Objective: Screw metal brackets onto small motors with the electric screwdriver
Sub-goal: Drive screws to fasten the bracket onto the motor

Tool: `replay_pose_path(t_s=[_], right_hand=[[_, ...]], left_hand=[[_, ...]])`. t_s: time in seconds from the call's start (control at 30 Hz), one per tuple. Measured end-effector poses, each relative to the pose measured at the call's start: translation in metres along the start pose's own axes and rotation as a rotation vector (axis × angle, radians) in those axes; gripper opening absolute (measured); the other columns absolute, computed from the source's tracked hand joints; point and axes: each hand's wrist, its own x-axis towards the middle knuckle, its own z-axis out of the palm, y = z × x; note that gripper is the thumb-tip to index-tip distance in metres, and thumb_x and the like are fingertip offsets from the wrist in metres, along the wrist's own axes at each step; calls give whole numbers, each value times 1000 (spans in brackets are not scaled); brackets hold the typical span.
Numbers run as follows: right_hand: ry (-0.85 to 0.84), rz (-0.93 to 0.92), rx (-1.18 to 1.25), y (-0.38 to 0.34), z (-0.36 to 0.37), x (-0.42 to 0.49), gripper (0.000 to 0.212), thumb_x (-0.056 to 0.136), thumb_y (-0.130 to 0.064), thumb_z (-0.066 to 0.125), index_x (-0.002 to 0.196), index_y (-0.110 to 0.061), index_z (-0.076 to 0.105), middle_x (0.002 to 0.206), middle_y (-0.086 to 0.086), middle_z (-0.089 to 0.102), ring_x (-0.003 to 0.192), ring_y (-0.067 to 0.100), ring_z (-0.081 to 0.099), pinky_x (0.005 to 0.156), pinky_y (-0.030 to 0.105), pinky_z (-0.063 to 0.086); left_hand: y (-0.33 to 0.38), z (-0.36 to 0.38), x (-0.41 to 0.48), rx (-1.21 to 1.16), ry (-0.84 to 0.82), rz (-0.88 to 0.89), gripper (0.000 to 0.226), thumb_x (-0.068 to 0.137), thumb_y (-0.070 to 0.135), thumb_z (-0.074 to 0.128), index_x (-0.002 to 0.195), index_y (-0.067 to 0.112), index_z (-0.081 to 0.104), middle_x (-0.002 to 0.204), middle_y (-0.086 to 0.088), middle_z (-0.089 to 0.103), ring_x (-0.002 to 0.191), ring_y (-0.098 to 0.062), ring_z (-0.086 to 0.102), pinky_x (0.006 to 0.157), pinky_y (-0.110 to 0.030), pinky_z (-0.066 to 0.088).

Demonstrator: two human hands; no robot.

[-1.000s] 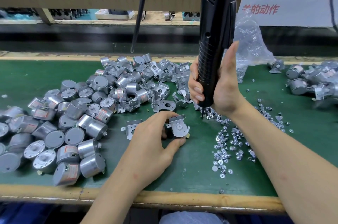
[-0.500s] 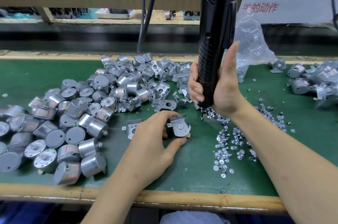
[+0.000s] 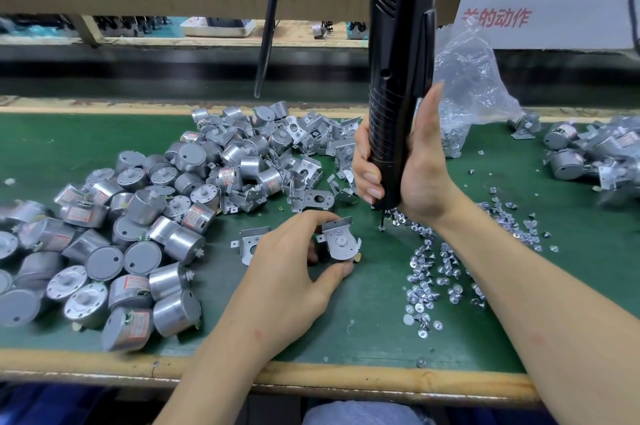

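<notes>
Left of frame: heap of bare motors (image 3: pixel 138 234) on the green surface (image 3: pixel 52 147). Upper centre: loose brackets (image 3: pixel 311 161). Centre: left hand (image 3: pixel 287 268), fingers (image 3: pixel 341 268) gripping one motor with a bracket (image 3: pixel 341 244), set on the surface. Just right: right hand (image 3: pixel 415 175) clenched round the upright screwdriver (image 3: pixel 398 78), tip down at the edge of scattered screws (image 3: pixel 436 272). Far right: bracketed motors (image 3: pixel 588 147).

A green-matted desk (image 3: pixel 52 147) with a wooden front edge is carrying the work. A black cable (image 3: pixel 265 43) is hanging from above. A crumpled clear plastic bag (image 3: pixel 474 78) is lying rear right, beneath a white sign (image 3: pixel 571 29) bearing red characters.
</notes>
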Motion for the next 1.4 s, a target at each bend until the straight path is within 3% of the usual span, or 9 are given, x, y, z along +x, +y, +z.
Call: replay_pose_path(t_s=[0.4,0.53,0.67,0.8,0.9,0.97,1.1,1.23,1.4], right_hand=[[22,4,-16,-5,8,-2,80,58,-97,46,69,-19,53,51,-2,45,39,14,39,44,23,39],[25,-105,3,-17,21,-2,74,61,-91,38,69,-19,50,50,-4,43,38,14,38,45,24,39],[-42,-206,99,-25,41,-5,69,63,-86,37,69,-19,51,49,-6,44,36,12,38,44,21,37],[-50,-169,115,-17,56,-10,70,61,-86,35,66,-18,51,46,-5,44,34,13,38,43,20,37],[-34,-126,103,-11,61,-11,73,57,-87,36,66,-16,50,46,-3,44,34,13,37,43,21,37],[-34,-116,100,-10,61,-10,74,57,-89,38,67,-17,51,47,-3,45,34,13,38,43,22,37],[-27,-136,102,-10,60,-10,74,60,-89,40,68,-16,51,47,-3,45,35,13,39,43,21,39],[-23,-128,95,-8,59,-10,76,59,-92,42,68,-16,51,48,-3,46,36,14,40,44,21,39],[-22,-123,96,-7,59,-10,75,60,-91,41,68,-16,51,48,-4,46,36,13,40,44,20,40]], left_hand=[[-3,1,-2,36,3,10,40,81,33,78,116,30,58,80,31,52,76,11,49,71,-3,33],[-5,2,-1,37,6,15,42,81,30,79,118,28,59,90,35,53,83,16,50,74,1,32],[-5,3,1,35,23,29,42,80,26,80,118,25,62,99,31,55,91,9,54,79,3,32],[-4,3,1,26,37,59,32,79,22,81,104,27,61,85,33,53,79,19,49,73,1,32],[-2,2,1,17,54,87,43,78,18,81,94,40,47,72,36,49,71,19,47,66,0,32],[-2,2,2,20,62,98,49,78,18,81,91,44,42,73,38,50,69,18,47,65,0,32],[-5,3,2,20,54,81,30,78,19,81,94,31,59,71,36,47,73,20,47,68,1,32],[-4,3,2,20,56,92,44,79,21,80,92,42,44,71,37,48,70,18,47,65,-1,32],[-5,3,1,22,58,97,44,79,22,80,93,43,44,69,34,48,68,14,48,64,-3,32]])
